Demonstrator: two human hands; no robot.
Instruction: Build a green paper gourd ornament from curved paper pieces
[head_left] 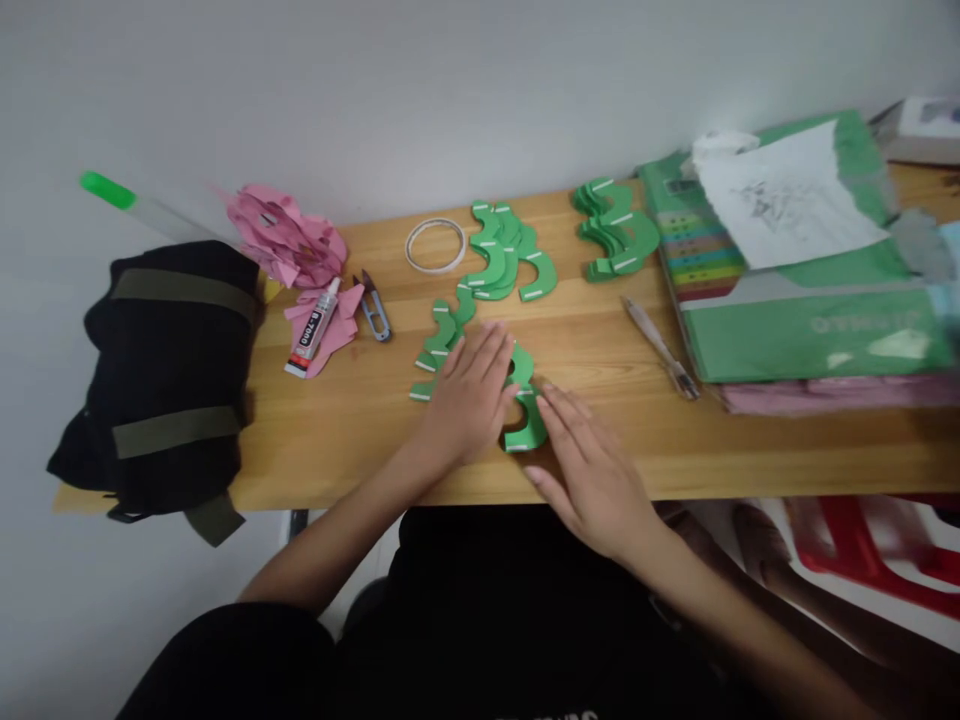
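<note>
My left hand (469, 395) lies flat, fingers stretched out, on a green curved foam piece (527, 410) at the near edge of the wooden table (352, 430). My right hand (589, 465) rests flat beside that piece, fingertips touching its right side. More green curved pieces (442, 335) lie just left of my left hand. Farther back are a fan of green pieces (504, 255) and a second stack of green pieces (615, 230).
A black bag (169, 370) sits at the table's left end. Pink scraps (289, 240), a glue tube (313, 330), thread snips (373, 308), a tape ring (436, 244) and a craft knife (660, 348) lie around. A green paper pack (810, 330) with white paper occupies the right.
</note>
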